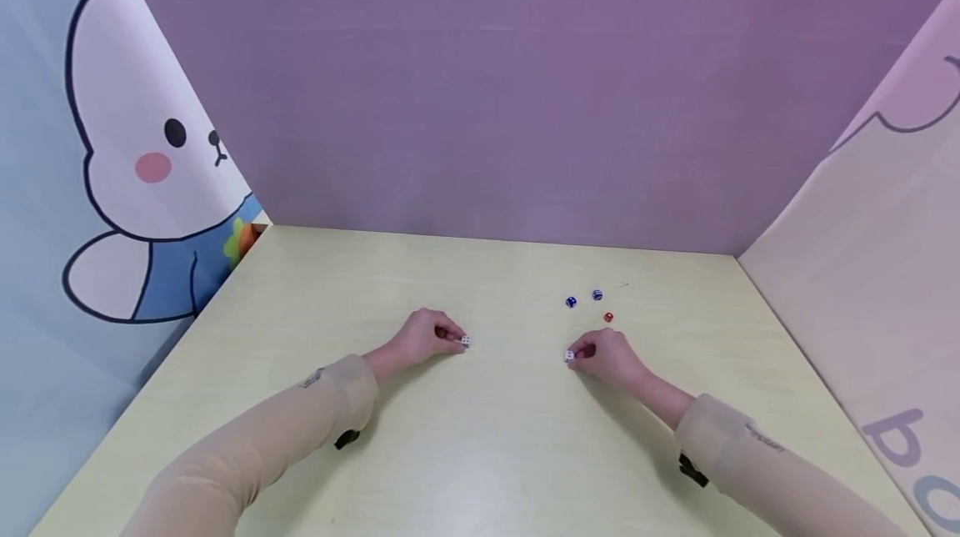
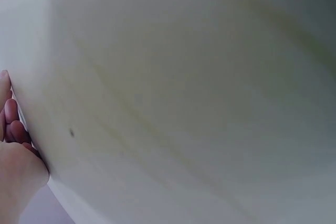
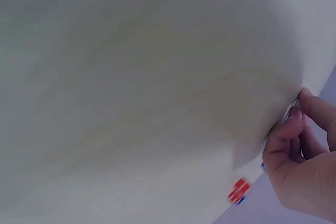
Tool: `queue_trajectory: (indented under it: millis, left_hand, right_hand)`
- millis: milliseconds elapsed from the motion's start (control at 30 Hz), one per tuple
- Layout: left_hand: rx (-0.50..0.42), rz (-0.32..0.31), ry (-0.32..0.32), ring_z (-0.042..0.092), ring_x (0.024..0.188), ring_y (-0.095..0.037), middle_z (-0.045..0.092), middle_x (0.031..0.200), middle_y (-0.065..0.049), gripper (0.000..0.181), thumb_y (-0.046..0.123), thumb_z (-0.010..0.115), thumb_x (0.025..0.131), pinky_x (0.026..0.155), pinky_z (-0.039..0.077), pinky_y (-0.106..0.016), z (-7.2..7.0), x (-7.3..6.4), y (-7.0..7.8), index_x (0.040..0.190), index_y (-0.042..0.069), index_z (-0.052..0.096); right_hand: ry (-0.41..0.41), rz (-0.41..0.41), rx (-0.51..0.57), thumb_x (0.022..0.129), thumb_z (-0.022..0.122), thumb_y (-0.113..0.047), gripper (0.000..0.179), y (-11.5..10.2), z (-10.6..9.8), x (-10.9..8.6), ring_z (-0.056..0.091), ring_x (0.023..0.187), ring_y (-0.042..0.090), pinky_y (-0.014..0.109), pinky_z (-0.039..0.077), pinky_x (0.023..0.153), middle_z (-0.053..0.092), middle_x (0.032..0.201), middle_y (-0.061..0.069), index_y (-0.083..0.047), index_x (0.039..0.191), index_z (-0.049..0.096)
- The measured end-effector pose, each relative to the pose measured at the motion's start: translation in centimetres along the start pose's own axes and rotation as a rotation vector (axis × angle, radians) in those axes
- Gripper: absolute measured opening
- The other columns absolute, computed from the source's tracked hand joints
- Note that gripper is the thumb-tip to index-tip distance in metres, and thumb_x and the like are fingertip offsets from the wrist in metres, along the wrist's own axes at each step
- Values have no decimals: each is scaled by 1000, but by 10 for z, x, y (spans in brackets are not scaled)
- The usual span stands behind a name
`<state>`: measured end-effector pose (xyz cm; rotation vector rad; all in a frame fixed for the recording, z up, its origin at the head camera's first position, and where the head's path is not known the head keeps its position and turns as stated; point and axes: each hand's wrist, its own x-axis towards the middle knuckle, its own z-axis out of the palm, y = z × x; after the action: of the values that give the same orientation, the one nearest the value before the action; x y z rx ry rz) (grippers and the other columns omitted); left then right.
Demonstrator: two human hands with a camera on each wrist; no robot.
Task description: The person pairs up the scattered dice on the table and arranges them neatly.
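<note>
Between thumb and fingertips, my left hand pinches a white die with dark pips, low over the table left of the middle. Across from it, my right hand pinches another white die in the same way. Beyond the right hand lie a red die and two blue dice, one blue die left of the other blue die. The right wrist view shows the red die blurred beside the hand. In the left wrist view the left hand shows only at the edge, its die hidden.
The pale wooden table meets a purple backdrop at its far edge. A panel with a cartoon rabbit stands along the left side, and a pale printed panel along the right.
</note>
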<state>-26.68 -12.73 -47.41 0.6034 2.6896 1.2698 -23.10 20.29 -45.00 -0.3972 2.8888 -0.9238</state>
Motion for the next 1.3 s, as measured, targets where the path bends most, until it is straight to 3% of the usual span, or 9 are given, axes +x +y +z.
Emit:
queue_trajectory:
  millis: [133,400,700,1300]
  left_hand:
    - [1,0,-1,53,68,-8,64,75,5,16,15,81,73,61,43,-19,1,1,1,88,11,75]
    - [-18,5,-13,53,68,-8,64,75,4,17,14,81,73,61,42,-18,2,1,4,88,10,75]
    - [-9,-3,-13,56,70,-8,66,77,4,17,15,81,74,63,45,-19,0,0,0,89,11,76]
    - [-5,-19,-9,56,70,-8,66,77,3,17,14,81,74,64,46,-22,-1,-1,4,89,10,75]
  right_hand:
    - [-17,-7,34,74,77,-6,12,-20,12,10,52,67,10,21,43,60,63,72,-3,-6,86,72]
    - [-86,27,140,78,75,-4,10,-50,35,27,53,50,13,24,47,45,61,70,0,-7,86,70]
    - [-125,-114,150,80,73,-4,9,-77,54,48,51,43,10,23,46,42,63,70,1,-3,88,69]
    - [-130,-146,157,80,74,-6,10,-94,70,59,46,40,7,20,42,39,62,69,-1,-5,87,68]
